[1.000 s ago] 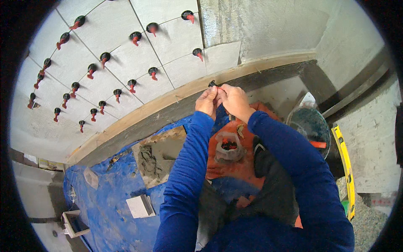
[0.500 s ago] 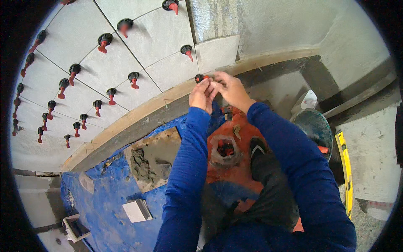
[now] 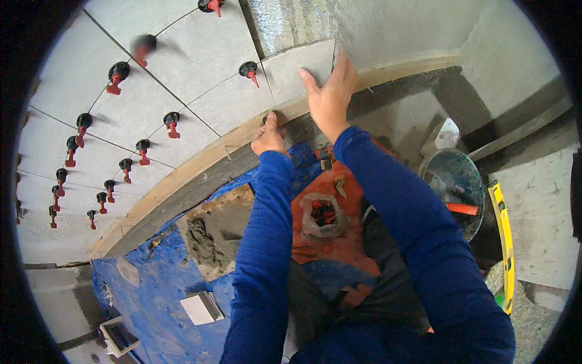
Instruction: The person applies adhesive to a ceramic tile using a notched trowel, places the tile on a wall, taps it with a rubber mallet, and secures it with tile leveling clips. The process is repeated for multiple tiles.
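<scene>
My left hand [image 3: 270, 136] is closed on a black tile-levelling clip [image 3: 265, 119] at the lower edge of the tiled wall [image 3: 212, 57], its thumb pointing up. My right hand [image 3: 331, 97] is open at a narrow white tile [image 3: 297, 60] at the wall's right end, thumb and fingers spread; the fingertips are blurred, and I cannot tell if they press on it. A wooden batten [image 3: 173, 173] runs under the tiles. Black-and-red clips [image 3: 171, 124] dot the joints to the left.
Below lie a blue sheet [image 3: 151, 297], a mortar board [image 3: 215, 236], a stack of tiles [image 3: 200, 307] and a bag of clips [image 3: 322, 212] on orange sheeting. At right are a bucket [image 3: 458, 167], a trowel with orange handle [image 3: 462, 208] and a yellow level [image 3: 503, 242].
My right hand has left the clip beside my left hand, moved up and right to the narrow tile and spread its fingers. My left hand stayed at the clip. The view shifted slightly.
</scene>
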Demonstrator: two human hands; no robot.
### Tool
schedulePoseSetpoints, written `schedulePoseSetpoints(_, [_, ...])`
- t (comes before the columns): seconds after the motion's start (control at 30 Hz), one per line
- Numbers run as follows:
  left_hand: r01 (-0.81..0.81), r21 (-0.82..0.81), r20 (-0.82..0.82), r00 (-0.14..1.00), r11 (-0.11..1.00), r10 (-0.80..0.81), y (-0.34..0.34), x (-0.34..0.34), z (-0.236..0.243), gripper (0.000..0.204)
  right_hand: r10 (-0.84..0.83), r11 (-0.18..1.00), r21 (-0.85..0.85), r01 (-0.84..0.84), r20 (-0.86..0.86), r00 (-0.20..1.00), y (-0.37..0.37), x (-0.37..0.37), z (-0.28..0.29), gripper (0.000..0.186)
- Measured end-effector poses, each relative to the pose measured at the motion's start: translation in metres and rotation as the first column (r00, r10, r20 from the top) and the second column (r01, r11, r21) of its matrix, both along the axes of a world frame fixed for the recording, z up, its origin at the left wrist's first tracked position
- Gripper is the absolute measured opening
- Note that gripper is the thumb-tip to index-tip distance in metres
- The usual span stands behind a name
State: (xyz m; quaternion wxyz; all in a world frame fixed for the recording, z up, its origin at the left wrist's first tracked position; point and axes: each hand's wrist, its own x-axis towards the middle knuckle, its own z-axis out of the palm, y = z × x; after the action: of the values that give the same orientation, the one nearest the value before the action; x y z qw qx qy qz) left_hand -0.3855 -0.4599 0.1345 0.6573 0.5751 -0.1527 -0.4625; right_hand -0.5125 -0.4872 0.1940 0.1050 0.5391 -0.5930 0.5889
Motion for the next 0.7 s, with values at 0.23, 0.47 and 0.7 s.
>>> schedulePoseSetpoints(0.23, [0.241, -0.065, -0.135, 0.959, 0.968, -0.248, 0.014, -0.008, 0.018, 0.032, 0.010, 0.999, 0.049, -0.008, -0.032, 0.999, -0.010, 0.002, 0.011, 0.119])
schedulePoseSetpoints(0.47, [0.272, -0.162, -0.047, 0.958, 0.948, -0.283, 0.010, -0.008, 0.007, 0.027, -0.019, 1.000, 0.007, 0.020, -0.189, 0.982, -0.013, -0.001, 0.024, 0.124])
schedulePoseSetpoints(0.7, [0.262, -0.185, -0.010, 0.963, 0.947, -0.268, 0.007, -0.012, 0.008, 0.042, -0.009, 0.996, 0.082, 0.036, -0.313, 0.950, -0.007, -0.003, 0.020, 0.137])
